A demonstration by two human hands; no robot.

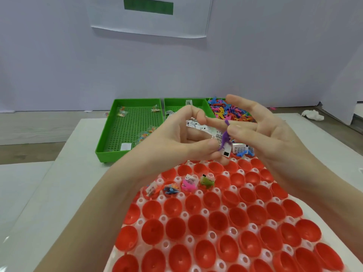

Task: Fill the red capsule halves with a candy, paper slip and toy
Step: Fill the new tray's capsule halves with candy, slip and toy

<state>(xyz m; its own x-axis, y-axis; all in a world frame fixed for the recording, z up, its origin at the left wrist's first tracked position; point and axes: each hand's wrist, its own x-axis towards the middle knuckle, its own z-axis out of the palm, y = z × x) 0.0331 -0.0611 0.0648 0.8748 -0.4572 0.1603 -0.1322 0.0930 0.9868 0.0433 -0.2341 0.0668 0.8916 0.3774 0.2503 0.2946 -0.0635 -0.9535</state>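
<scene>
Right hand (261,130) pinches purple toy (225,138).

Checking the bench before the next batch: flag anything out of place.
Three strays: a crumpled white wad lies on the table at far right, a pink toy sits outside the trays near the wall, and a paper slip lies in the candy tray instead of the middle one.

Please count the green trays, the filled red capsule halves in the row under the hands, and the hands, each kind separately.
Green trays: 3
Filled red capsule halves: 4
Hands, left hand and right hand: 2
Total: 9
</scene>
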